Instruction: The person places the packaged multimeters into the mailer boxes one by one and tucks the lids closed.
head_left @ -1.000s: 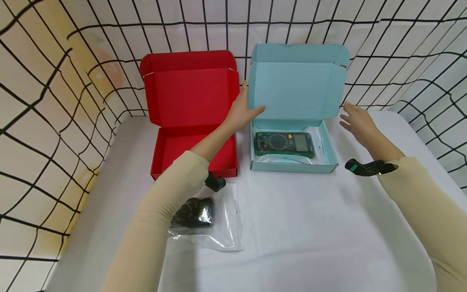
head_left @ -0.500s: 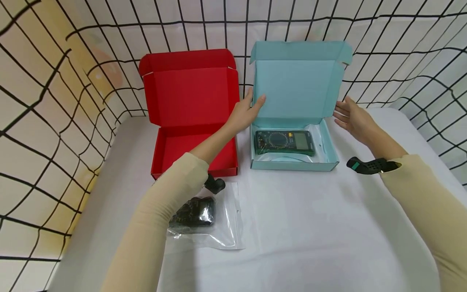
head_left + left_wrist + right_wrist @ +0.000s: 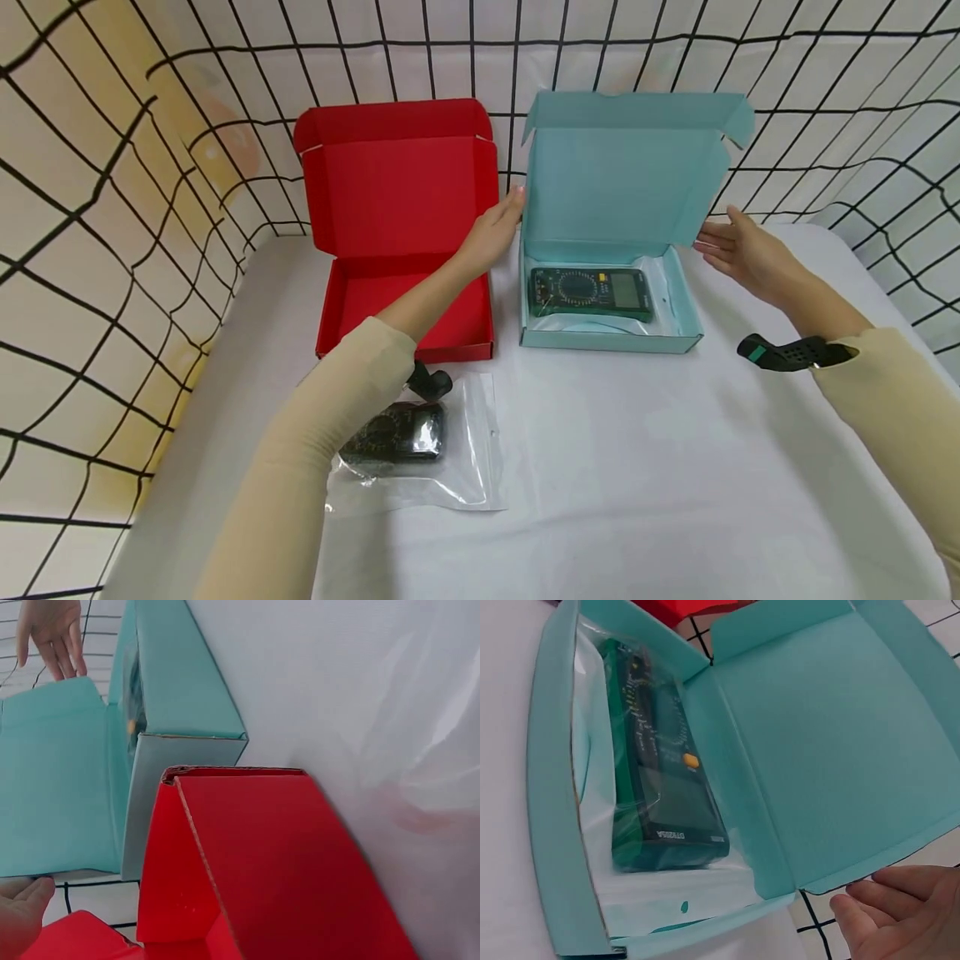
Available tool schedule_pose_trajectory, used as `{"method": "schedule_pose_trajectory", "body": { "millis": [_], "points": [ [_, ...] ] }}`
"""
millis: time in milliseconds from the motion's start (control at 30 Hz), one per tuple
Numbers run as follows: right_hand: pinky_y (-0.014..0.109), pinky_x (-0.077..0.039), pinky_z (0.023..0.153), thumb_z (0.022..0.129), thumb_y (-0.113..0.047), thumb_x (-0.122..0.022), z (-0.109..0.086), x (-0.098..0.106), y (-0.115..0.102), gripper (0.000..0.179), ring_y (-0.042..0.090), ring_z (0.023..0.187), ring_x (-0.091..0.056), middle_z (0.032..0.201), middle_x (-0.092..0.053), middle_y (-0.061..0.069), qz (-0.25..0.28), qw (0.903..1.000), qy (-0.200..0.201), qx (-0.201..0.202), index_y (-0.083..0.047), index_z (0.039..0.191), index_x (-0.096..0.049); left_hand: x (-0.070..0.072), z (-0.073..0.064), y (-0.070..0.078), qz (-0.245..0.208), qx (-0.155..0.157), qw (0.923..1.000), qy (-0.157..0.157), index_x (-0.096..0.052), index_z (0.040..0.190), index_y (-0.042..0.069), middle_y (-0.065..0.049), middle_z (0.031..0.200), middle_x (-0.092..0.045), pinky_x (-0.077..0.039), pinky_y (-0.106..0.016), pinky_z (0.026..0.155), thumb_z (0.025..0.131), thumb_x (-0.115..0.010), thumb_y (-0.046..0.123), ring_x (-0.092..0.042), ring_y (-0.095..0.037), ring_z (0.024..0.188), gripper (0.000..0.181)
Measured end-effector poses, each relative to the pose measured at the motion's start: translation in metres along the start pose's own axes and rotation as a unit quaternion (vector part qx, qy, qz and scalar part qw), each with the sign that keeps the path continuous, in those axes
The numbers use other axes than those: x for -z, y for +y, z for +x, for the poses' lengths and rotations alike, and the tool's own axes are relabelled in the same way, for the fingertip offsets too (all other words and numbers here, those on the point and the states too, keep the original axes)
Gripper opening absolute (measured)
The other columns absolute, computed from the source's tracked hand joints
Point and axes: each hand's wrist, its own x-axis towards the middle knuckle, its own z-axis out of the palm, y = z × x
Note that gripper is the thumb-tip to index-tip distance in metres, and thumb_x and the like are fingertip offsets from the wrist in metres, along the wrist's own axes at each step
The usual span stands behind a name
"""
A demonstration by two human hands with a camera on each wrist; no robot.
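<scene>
A teal cardboard box (image 3: pixel 611 342) stands with its lid (image 3: pixel 630 179) raised and tilted forward. Inside lies a green multimeter (image 3: pixel 591 292) in clear plastic wrap. My left hand (image 3: pixel 491 233) is at the lid's left edge, its fingers together and fairly straight. At the opposite edge, my right hand (image 3: pixel 753 254) reaches its extended fingers to the lid, with the fingertips partly behind it in the right wrist view. Beside the teal box, a red box (image 3: pixel 401 183) stands with its lid up; my left forearm crosses over its base.
A dark multimeter (image 3: pixel 397 433) in a clear zip bag (image 3: pixel 472 467) lies on the white-covered table (image 3: pixel 637 475), partly under my left sleeve. Black wire mesh (image 3: pixel 517 67) rises behind the boxes and along both sides.
The teal lid has swung forward somewhat. My left hand has drawn its thumb in and come to the lid's left edge, while my right hand has come to the right edge.
</scene>
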Motion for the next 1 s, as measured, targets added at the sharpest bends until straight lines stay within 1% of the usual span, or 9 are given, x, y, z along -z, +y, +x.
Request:
{"method": "schedule_pose_trajectory", "body": {
  "millis": [100,200,267,367,467,567,700,833,1000],
  "points": [
    [0.016,-0.029,0.102,0.082,-0.066,-0.031,-0.004,0.001,0.003,0.091,0.021,0.140,-0.007,0.153,0.000,0.008,0.035,0.9994,-0.002,-0.004,-0.009,0.146,0.000,-0.001,-0.004,0.000,-0.018,-0.006,0.9998,-0.008,-0.017,0.145,0.029,0.008,0.149,-0.026,-0.037,-0.043,0.101,0.092,-0.026,0.057,-0.034,-0.016,0.132,0.061],
    [0.008,-0.040,0.089,0.083,-0.066,-0.029,-0.006,0.001,0.008,0.091,0.023,0.139,-0.009,0.153,-0.001,0.010,0.034,0.9994,-0.003,-0.001,-0.007,0.146,0.000,-0.005,-0.008,-0.001,-0.023,-0.006,0.9995,-0.018,-0.018,0.146,0.027,0.007,0.149,-0.026,-0.037,-0.042,0.101,0.092,-0.026,0.056,-0.033,-0.016,0.133,0.061],
    [0.006,-0.043,0.081,0.082,-0.067,-0.029,-0.008,0.000,0.012,0.091,0.023,0.139,-0.010,0.153,-0.001,0.011,0.024,0.9997,-0.004,0.000,-0.008,0.146,-0.001,-0.007,-0.011,-0.002,-0.022,-0.007,0.9994,-0.024,-0.017,0.146,0.025,0.006,0.149,-0.024,-0.038,-0.040,0.101,0.093,-0.028,0.055,-0.030,-0.016,0.134,0.062],
    [0.006,-0.043,0.081,0.081,-0.067,-0.030,-0.009,0.000,0.017,0.091,0.024,0.138,-0.012,0.153,-0.002,0.010,0.017,0.9998,-0.005,0.005,-0.009,0.146,-0.001,-0.010,-0.016,-0.003,-0.019,-0.010,0.9993,-0.030,-0.014,0.147,0.023,0.006,0.151,-0.020,-0.039,-0.039,0.100,0.093,-0.029,0.054,-0.025,-0.015,0.136,0.064],
    [0.007,-0.043,0.083,0.083,-0.064,-0.030,-0.011,-0.001,0.023,0.089,0.011,0.134,-0.028,0.152,-0.002,0.010,0.022,0.9996,-0.007,0.013,-0.009,0.146,0.000,-0.012,-0.019,-0.004,-0.033,-0.014,0.9987,-0.037,-0.014,0.147,0.022,0.005,0.151,-0.021,-0.037,-0.037,0.102,0.093,-0.028,0.054,-0.026,-0.016,0.136,0.064],
    [0.008,-0.044,0.083,0.087,-0.059,-0.031,-0.013,-0.001,0.029,0.084,0.000,0.116,-0.046,0.152,-0.002,0.012,0.051,0.9983,-0.016,0.025,-0.008,0.146,0.001,-0.015,-0.022,-0.005,-0.051,-0.014,0.9976,-0.044,-0.015,0.147,0.021,0.003,0.150,-0.023,-0.035,-0.036,0.103,0.094,-0.024,0.053,-0.031,-0.018,0.134,0.062],
    [0.010,-0.045,0.083,0.094,-0.051,-0.030,-0.017,-0.001,0.037,0.076,-0.002,0.103,-0.053,0.152,0.000,0.013,0.076,0.9960,-0.026,0.039,-0.006,0.146,0.002,-0.019,-0.028,-0.005,-0.054,-0.015,0.9971,-0.052,-0.013,0.147,0.019,-0.001,0.150,-0.023,-0.035,-0.035,0.104,0.096,-0.021,0.051,-0.033,-0.021,0.133,0.061],
    [0.011,-0.044,0.085,0.095,-0.049,-0.029,-0.018,-0.001,0.044,0.073,0.001,0.112,-0.049,0.153,0.000,0.009,0.088,0.9949,-0.024,0.043,-0.008,0.146,0.003,-0.021,-0.029,-0.007,-0.064,-0.019,0.9963,-0.055,-0.013,0.147,0.016,-0.004,0.150,-0.023,-0.034,-0.035,0.104,0.097,-0.020,0.047,-0.032,-0.023,0.133,0.059],
    [0.019,-0.035,0.097,0.094,-0.052,-0.026,-0.017,-0.003,0.047,0.069,0.018,0.137,-0.020,0.154,0.000,0.004,0.108,0.9928,-0.019,0.049,-0.021,0.146,0.007,-0.017,-0.031,-0.008,-0.153,0.009,0.9875,-0.035,-0.023,0.145,0.019,-0.008,0.146,-0.033,-0.034,-0.033,0.104,0.095,-0.016,0.052,-0.038,-0.024,0.130,0.060]
  ]
}}
